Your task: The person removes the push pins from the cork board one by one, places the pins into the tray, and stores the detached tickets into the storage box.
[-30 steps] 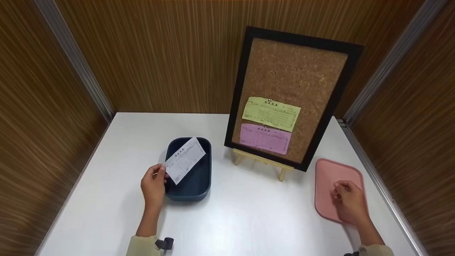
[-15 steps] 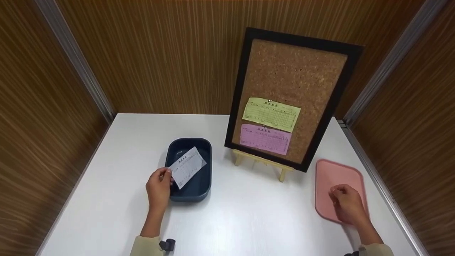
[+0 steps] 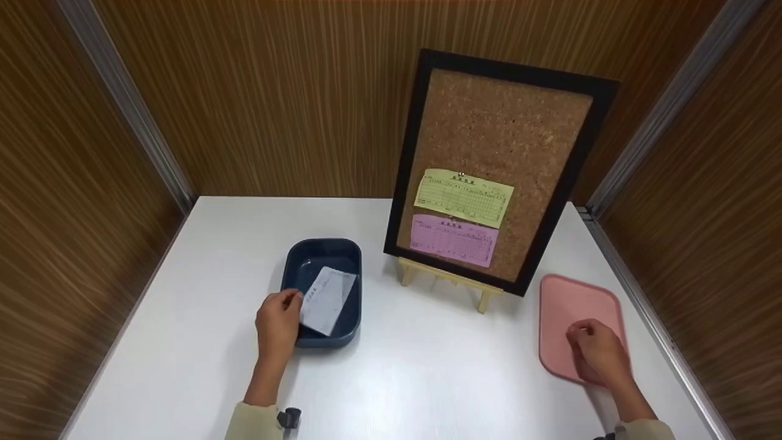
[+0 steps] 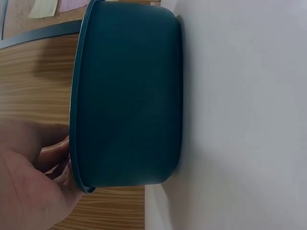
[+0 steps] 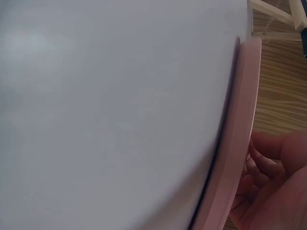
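I can't read the print on any of the slips from up here, and the pins on the cork board (image 3: 507,128) are too small to make out. My left wrist view shows only the outer wall of the dark blue tub (image 4: 129,96), nothing of its inside. The right wrist view is mostly bare counter (image 5: 110,105), with the pink tray (image 5: 240,134) seen edge-on.

From the head view, the dark blue tub (image 3: 293,269) sits left of centre on the white counter (image 3: 427,379), and the white slip (image 3: 328,299) lies inside it, tilted, its near-left end at the tub's near rim. The pink tray (image 3: 568,293) lies flat on the right; I see nothing in it but my own hand.

My left hand (image 3: 278,318) is at the tub's near-left edge, fingers curled, thumb and fingertips right at the end of the white slip. Whether they pinch it or only touch it, I can't tell. My right hand (image 3: 597,354) rests on the near part of the pink tray, fingers loosely curled, holding nothing.

Behind, the black-framed cork board leans on a small wooden easel (image 3: 449,282), carrying a yellow-green slip (image 3: 463,197) above a pink slip (image 3: 451,239).
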The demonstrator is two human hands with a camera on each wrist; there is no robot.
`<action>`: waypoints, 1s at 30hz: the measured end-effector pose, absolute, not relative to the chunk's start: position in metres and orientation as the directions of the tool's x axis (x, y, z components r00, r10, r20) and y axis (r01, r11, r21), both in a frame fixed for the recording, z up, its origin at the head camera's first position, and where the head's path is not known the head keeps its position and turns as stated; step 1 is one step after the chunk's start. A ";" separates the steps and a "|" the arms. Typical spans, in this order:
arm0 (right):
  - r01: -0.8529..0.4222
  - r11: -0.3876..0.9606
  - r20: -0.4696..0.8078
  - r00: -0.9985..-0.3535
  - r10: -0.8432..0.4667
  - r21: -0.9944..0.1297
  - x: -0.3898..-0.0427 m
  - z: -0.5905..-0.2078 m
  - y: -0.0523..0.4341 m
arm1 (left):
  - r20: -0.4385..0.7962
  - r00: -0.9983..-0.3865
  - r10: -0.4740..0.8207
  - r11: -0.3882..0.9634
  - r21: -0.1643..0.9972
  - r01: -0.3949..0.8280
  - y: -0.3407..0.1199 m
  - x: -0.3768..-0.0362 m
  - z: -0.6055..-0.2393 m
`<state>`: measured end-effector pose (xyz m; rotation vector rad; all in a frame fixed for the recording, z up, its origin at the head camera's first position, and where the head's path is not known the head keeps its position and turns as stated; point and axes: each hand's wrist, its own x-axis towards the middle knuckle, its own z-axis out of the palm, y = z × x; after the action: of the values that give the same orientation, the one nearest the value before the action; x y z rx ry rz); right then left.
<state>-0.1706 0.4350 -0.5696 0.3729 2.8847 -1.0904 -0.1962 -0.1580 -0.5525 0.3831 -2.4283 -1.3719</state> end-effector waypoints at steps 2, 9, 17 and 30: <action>0.238 0.743 -0.108 -0.970 0.219 -0.626 -0.171 -0.567 0.433 | 0.136 -0.914 -0.382 0.498 0.863 -0.080 -0.157 -0.196 -0.551; 0.242 0.755 -0.115 -0.969 0.218 -0.610 -0.168 -0.547 0.417 | 0.122 -0.925 -0.361 0.477 0.876 -0.071 -0.152 -0.199 -0.540; 0.188 0.706 -0.028 -0.973 0.231 -0.682 -0.171 -0.523 0.395 | 0.133 -0.938 -0.320 0.456 0.890 -0.030 -0.140 -0.207 -0.522; 0.089 0.715 0.183 -0.938 0.294 -0.693 -0.184 -0.468 0.363 | 0.264 -0.929 -0.259 0.417 0.898 0.139 -0.118 -0.227 -0.491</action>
<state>-0.1838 0.3634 -0.4681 0.3625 3.1664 -1.2542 -0.2272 -0.1181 -0.4913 0.1031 -2.3141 -1.5186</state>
